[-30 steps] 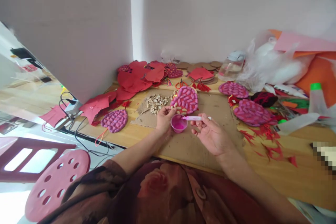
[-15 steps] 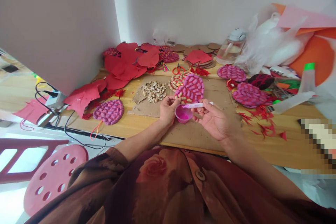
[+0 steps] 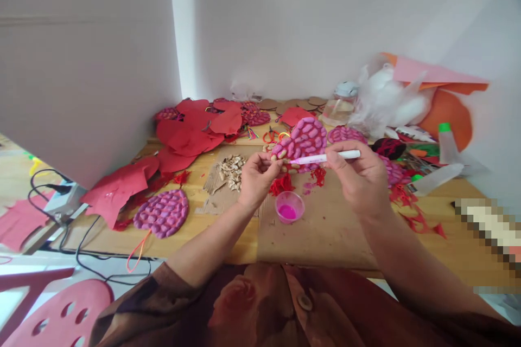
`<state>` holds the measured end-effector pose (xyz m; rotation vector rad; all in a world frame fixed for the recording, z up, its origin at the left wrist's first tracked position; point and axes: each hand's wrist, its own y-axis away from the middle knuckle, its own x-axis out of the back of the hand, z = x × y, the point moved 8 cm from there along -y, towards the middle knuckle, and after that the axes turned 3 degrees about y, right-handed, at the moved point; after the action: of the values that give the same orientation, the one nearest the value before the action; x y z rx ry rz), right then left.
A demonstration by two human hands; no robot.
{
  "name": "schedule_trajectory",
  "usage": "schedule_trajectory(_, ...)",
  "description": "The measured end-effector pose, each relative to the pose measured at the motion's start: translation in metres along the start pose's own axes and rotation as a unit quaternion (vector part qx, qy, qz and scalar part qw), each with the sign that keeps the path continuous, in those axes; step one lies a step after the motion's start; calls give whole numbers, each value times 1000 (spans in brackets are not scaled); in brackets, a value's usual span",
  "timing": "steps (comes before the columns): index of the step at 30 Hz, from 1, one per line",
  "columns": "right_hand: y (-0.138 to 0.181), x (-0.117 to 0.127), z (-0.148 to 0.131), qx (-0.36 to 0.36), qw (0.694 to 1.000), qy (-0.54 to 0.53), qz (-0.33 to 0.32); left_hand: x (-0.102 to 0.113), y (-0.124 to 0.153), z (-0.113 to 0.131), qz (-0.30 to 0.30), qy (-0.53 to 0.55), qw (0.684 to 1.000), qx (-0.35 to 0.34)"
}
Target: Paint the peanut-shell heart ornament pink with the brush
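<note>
My left hand (image 3: 256, 176) pinches the lower edge of a leaf-shaped piece covered in pink-painted peanut shells (image 3: 303, 141) and holds it tilted up above the table. My right hand (image 3: 360, 179) grips a white brush (image 3: 325, 158) with a pink tip that touches the piece's lower part. A small pink cup of magenta paint (image 3: 289, 207) stands on a cardboard sheet (image 3: 321, 227) just below both hands. A red tassel (image 3: 281, 184) hangs beneath the piece.
A finished pink shell piece (image 3: 163, 212) lies at the left. Loose shells (image 3: 232, 168) sit behind my left hand. Red paper cut-outs (image 3: 195, 130) are heaped at the back left. More pink pieces, a glass jar (image 3: 340, 105), a green-capped bottle (image 3: 446, 143) and white plastic bags crowd the right.
The shell piece has come up off the table in my left hand. My right hand rose from the paint cup to the piece with the brush. The cup now stands alone.
</note>
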<state>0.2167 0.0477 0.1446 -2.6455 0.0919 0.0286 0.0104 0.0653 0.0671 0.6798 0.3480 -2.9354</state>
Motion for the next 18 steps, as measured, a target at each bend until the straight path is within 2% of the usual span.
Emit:
schedule_trajectory(3, -4, -10, -31, 139, 978, 154, -14, -4, -8, 13, -12, -16, 1000, -12)
schedule_trajectory(6, -10, -19, -45, 200, 958, 206, -12, -4, -17, 22, -18, -22, 999, -20)
schedule_trajectory(11, -16, -26, -43, 203, 960, 195, -5, 0, -19, 19, -8, -21, 1000, -20)
schedule_trajectory(18, -5, -34, -18, 205, 942, 257, -60, 20, -10, -2, 42, -57, 997, -30)
